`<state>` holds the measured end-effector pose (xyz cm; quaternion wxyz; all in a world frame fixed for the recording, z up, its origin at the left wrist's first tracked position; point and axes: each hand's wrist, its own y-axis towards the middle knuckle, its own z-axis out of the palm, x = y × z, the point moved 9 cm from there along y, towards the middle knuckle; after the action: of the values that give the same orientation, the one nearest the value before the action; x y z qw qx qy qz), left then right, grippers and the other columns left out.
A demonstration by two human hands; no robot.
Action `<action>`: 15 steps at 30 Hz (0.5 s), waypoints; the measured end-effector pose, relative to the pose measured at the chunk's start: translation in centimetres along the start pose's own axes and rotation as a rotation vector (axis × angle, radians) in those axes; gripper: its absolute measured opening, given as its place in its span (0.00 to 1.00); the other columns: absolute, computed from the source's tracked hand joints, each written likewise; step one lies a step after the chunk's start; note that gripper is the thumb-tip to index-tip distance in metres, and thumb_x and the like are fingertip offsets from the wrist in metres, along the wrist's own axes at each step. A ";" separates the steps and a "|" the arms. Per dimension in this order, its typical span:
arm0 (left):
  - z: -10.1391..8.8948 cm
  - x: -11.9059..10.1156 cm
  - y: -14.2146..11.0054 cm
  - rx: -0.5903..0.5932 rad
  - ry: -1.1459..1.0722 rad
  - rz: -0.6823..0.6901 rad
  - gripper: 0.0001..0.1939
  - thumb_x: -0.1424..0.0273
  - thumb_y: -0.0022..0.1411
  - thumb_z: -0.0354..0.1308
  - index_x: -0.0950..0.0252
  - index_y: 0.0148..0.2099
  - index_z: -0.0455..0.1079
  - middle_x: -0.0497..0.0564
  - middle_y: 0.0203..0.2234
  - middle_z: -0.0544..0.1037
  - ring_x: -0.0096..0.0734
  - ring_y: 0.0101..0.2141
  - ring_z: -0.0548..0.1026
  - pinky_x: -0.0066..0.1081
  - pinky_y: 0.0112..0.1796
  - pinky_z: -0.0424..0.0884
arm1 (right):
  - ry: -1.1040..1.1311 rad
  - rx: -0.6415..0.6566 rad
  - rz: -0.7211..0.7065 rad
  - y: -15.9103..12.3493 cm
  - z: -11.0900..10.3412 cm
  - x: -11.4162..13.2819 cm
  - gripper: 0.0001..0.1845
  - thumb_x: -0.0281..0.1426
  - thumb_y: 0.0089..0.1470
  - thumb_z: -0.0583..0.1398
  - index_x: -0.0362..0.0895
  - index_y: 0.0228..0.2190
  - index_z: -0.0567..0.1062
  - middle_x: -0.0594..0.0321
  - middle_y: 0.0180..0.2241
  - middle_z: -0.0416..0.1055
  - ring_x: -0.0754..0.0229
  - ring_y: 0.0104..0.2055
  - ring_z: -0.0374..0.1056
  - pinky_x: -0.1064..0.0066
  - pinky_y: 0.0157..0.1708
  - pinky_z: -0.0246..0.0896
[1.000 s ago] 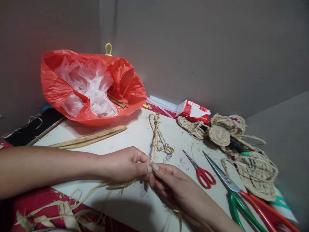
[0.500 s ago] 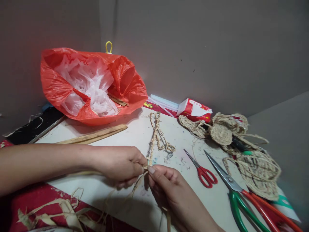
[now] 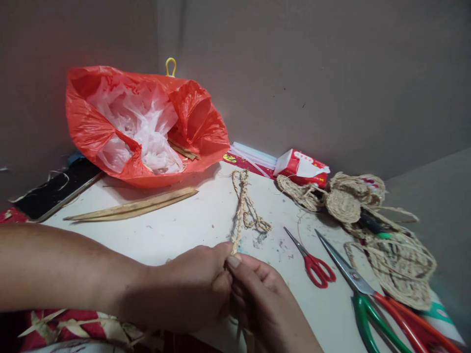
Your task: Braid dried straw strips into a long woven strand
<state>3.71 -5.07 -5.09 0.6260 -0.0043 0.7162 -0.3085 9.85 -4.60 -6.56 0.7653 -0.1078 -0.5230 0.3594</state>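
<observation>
A braided straw cord [image 3: 243, 208] runs from the back of the white table [image 3: 176, 230] toward me. Its near end sits between both hands. My left hand [image 3: 191, 289] is closed with thumb and fingers pinching the cord's end. My right hand [image 3: 259, 296] is closed too, its thumb pressed on the same end right beside the left. Loose straw strips [image 3: 73, 326] hang below my left forearm over a red cloth. What the fingers hold under the cord is hidden.
A red plastic bag [image 3: 147, 125] with white plastic inside stands at the back left, dry leaf strips [image 3: 132, 208] before it. Small red scissors [image 3: 312, 262] and large green-and-red scissors [image 3: 368, 304] lie right. Woven straw pieces [image 3: 368, 220], a red-white box [image 3: 303, 167] and a phone [image 3: 55, 189] lie around.
Both hands have drawn nearer to me and closed together on the cord's end. The loose strips that trailed on the table are now hidden under my hands. The view shifted slightly.
</observation>
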 end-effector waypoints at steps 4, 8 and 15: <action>-0.3 -0.7 0.0 0.000 0.010 0.044 0.03 0.71 0.56 0.48 0.64 0.34 0.61 0.43 0.20 0.65 0.21 0.21 0.59 0.22 0.21 0.55 | -0.026 0.009 -0.006 0.2 -0.1 -0.2 0.17 0.41 0.49 0.63 0.41 0.21 0.70 0.67 0.16 0.62 0.68 0.19 0.56 0.76 0.21 0.52; 0.1 -1.1 0.0 0.197 -0.062 -0.028 0.03 0.70 0.54 0.50 0.64 0.33 0.63 0.41 0.16 0.60 0.19 0.17 0.56 0.21 0.17 0.52 | -0.106 0.045 -0.026 0.6 -0.4 0.2 0.18 0.44 0.46 0.65 0.41 0.24 0.71 0.67 0.17 0.62 0.67 0.20 0.55 0.76 0.20 0.49; -1.5 -1.2 0.9 0.246 0.073 -0.131 0.11 0.66 0.60 0.45 0.65 0.28 0.61 0.45 0.15 0.68 0.23 0.16 0.66 0.23 0.19 0.62 | -0.286 0.080 -0.036 0.8 -1.0 0.8 0.23 0.49 0.45 0.63 0.42 0.21 0.68 0.73 0.13 0.53 0.70 0.15 0.44 0.76 0.17 0.41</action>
<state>2.94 -3.19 -4.42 0.5738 0.0369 0.6933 -0.4344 10.57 -3.28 -6.87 0.6929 -0.0154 -0.6138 0.3780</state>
